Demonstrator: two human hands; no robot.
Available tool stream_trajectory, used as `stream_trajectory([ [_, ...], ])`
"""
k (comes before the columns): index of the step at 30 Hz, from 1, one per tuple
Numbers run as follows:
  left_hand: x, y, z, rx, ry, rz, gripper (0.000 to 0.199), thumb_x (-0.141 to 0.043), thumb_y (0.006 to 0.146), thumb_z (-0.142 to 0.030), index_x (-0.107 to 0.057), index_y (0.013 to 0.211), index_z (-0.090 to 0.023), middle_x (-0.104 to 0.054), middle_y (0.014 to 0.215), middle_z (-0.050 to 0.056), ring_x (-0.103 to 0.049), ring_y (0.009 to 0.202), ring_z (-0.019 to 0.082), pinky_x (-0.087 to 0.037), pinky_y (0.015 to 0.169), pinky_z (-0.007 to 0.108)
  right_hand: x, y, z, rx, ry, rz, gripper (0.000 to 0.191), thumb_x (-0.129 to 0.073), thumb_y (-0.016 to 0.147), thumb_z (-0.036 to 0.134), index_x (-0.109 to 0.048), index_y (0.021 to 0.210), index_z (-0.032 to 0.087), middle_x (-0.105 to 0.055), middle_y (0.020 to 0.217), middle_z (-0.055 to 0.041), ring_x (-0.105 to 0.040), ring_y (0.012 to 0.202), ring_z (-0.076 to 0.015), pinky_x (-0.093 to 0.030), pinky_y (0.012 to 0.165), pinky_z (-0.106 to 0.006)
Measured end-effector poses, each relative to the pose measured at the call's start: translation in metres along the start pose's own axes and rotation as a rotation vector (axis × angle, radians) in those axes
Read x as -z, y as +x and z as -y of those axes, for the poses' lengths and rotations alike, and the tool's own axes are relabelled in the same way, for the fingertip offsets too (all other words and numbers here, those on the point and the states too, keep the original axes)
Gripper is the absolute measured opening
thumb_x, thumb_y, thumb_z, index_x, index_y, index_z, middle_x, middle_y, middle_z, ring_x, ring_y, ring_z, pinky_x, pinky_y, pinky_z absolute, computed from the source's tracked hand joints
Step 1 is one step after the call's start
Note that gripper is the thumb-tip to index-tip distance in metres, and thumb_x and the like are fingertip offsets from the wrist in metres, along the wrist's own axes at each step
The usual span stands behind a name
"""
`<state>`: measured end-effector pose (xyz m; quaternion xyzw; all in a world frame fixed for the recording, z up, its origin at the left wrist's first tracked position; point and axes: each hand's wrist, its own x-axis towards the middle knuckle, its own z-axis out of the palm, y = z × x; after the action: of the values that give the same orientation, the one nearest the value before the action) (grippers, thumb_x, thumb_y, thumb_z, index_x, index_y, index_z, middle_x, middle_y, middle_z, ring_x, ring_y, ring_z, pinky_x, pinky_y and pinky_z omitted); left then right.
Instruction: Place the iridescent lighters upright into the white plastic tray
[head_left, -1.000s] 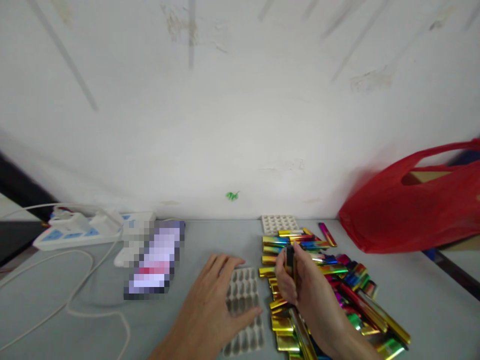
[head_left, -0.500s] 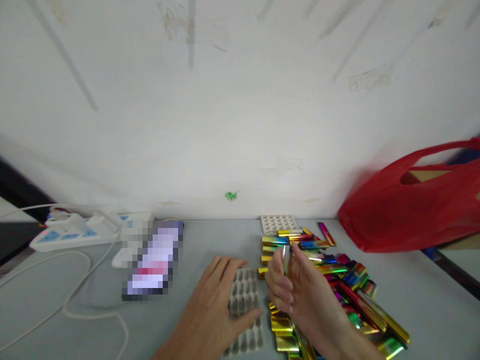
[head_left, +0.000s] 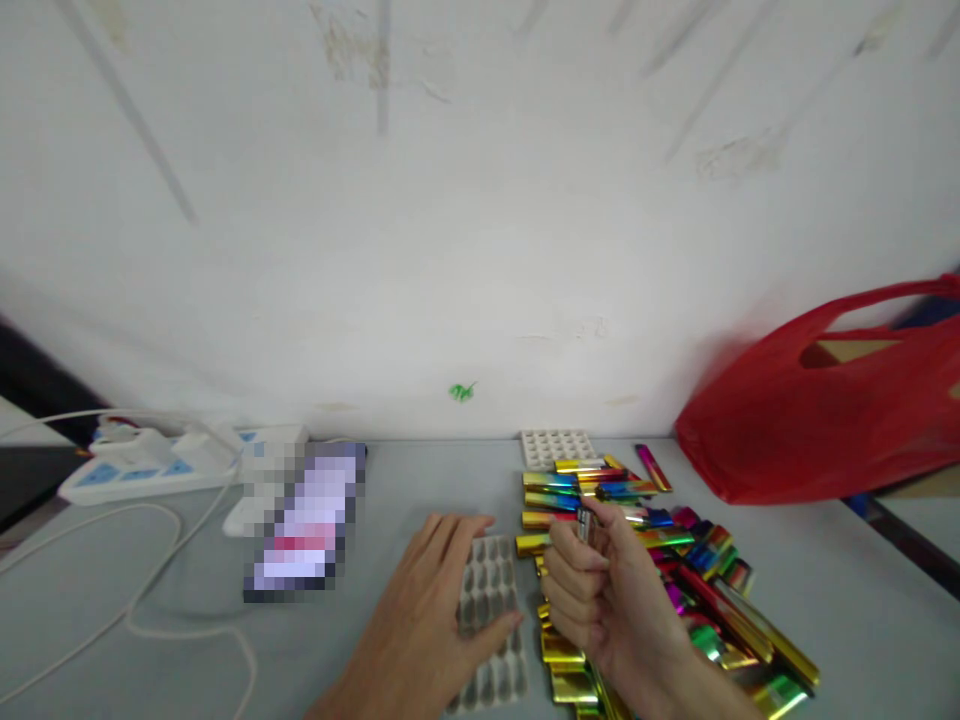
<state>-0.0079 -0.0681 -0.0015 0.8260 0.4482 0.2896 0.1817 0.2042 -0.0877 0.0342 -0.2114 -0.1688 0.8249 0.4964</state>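
Shiny metallic cases [head_left: 750, 625] lie heaped on the gray counter [head_left: 405, 480], just right of a molded tray [head_left: 501, 578]. The left hand [head_left: 420, 610] is spread wide over the tray's left side. The right hand [head_left: 611, 605], curled above the heap, grips a small shiny piece [head_left: 583, 524], mostly hidden by its fingers.

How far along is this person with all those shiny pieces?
Nothing clearly looks finished: the grey tray's visible hollows hold no shiny piece. The left hand spans the tray; the right hand grips a small metallic item. The heaped shiny pieces probably remain to be handled.
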Motion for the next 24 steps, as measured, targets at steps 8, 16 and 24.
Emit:
stream_trajectory([
  [8,0.0005,-0.0015,0.0020,-0.003,0.009,-0.006,0.072,-0.095,0.078,-0.020,-0.061,0.140,-0.028,-0.074,0.129,0.008,-0.070,0.123,0.036,-0.060,0.105,0.053,0.0040,-0.0034,-0.0074,-0.006,0.024,-0.041,0.069,-0.086,0.083,0.057,-0.028,0.063,0.026,-0.020,0.050,0.0145,-0.009,0.042,-0.0030,-0.012,0.039,-0.019],
  [16,0.0000,-0.0006,0.0018,-0.020,0.014,0.006,0.070,-0.095,0.079,-0.020,-0.060,0.140,-0.027,-0.073,0.128,0.009,-0.069,0.122,0.037,-0.060,0.104,0.054,-0.0009,-0.0014,-0.0072,-0.021,0.049,-0.014,0.071,-0.084,0.088,0.060,-0.029,0.061,0.025,-0.019,0.049,0.0149,-0.008,0.040,-0.0023,-0.012,0.037,-0.017],
  [24,-0.0013,-0.0014,0.0024,-0.004,0.007,0.028,0.068,-0.091,0.082,-0.018,-0.058,0.140,-0.028,-0.071,0.130,0.007,-0.067,0.124,0.035,-0.058,0.107,0.052,0.0015,0.0000,-0.0073,-0.050,0.104,0.033,0.071,-0.088,0.084,0.060,-0.032,0.060,0.025,-0.024,0.049,0.0141,-0.013,0.040,-0.0021,-0.015,0.037,-0.016],
])
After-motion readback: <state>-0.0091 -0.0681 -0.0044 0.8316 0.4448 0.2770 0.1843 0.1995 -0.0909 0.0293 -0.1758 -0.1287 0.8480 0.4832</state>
